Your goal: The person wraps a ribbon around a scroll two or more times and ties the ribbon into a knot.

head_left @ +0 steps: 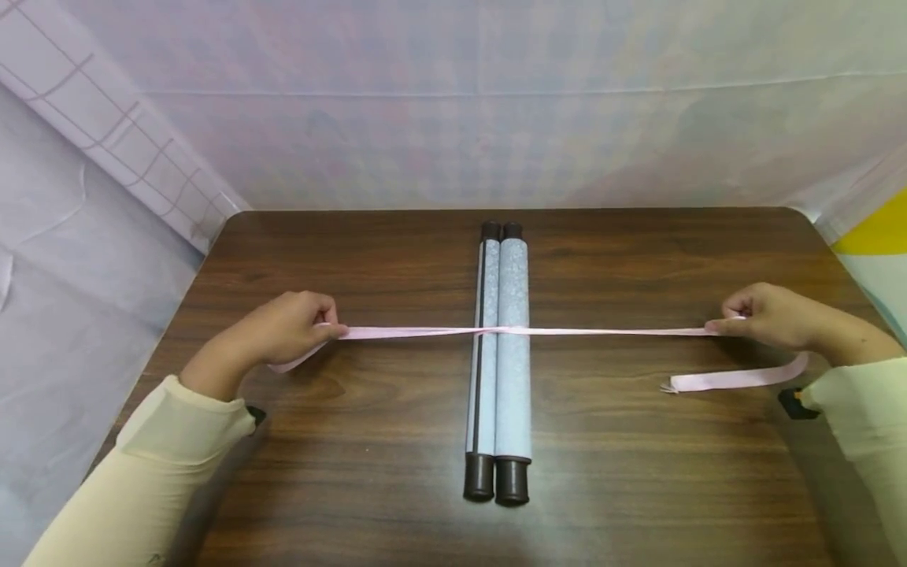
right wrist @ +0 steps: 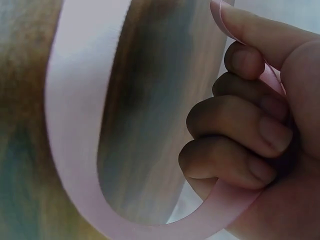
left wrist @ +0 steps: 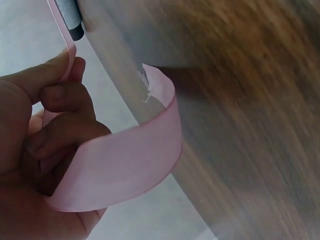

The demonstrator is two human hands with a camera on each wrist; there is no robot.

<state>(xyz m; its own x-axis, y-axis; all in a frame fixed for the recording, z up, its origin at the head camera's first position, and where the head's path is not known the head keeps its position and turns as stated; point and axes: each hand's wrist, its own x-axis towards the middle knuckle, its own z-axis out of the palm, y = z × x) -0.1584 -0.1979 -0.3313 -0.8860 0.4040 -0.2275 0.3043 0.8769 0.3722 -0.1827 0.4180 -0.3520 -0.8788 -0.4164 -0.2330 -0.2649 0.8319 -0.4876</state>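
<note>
Two scroll-like rolls (head_left: 513, 354) in pale blue patterned covering, with dark brown end caps, lie side by side on the table. A pink ribbon (head_left: 602, 331) crosses over both near their middle and is stretched out to each side. My left hand (head_left: 286, 327) pinches the ribbon left of the rolls, its fingers curled. In the left wrist view a loose tail of ribbon (left wrist: 125, 160) curves out of that hand to a frayed end. My right hand (head_left: 768, 319) grips the other side. From it a tail (right wrist: 75, 100) loops down, its frayed end lying on the table.
The brown wood-grain table (head_left: 368, 425) has a straight far edge with rounded corners. Behind it hangs a pale cloth (head_left: 425, 142), and white grid-patterned sheeting (head_left: 127, 142) hangs at the left. A yellow patch (head_left: 879, 224) shows at the far right.
</note>
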